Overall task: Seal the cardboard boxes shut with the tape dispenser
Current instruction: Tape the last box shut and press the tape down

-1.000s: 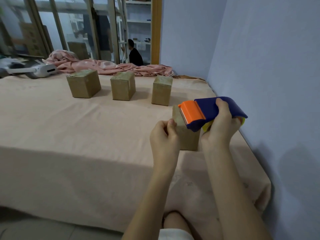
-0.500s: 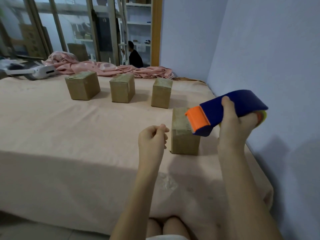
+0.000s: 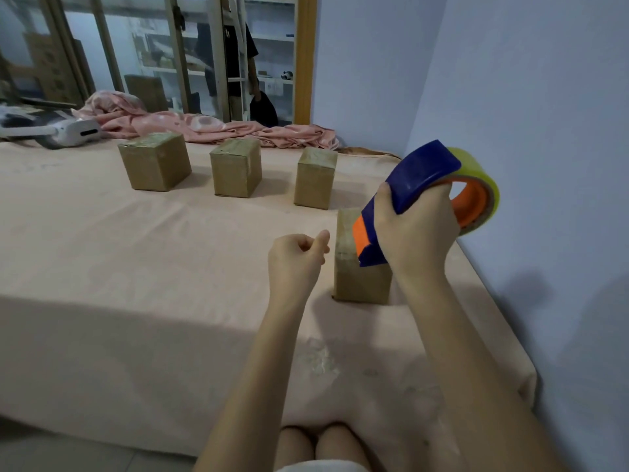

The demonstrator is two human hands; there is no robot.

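The right hand grips the blue dispenser, whose orange nose tilts down over the near box, hiding that box's top right part; whether nose and box touch cannot be told. The left hand, fingers curled on nothing, hovers just left of this box. Three more boxes stand in a far row on the cloth-covered table.

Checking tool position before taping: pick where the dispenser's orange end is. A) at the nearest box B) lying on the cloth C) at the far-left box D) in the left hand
A: the right hand tilts the tape dispenser with its orange end against the nearest box.
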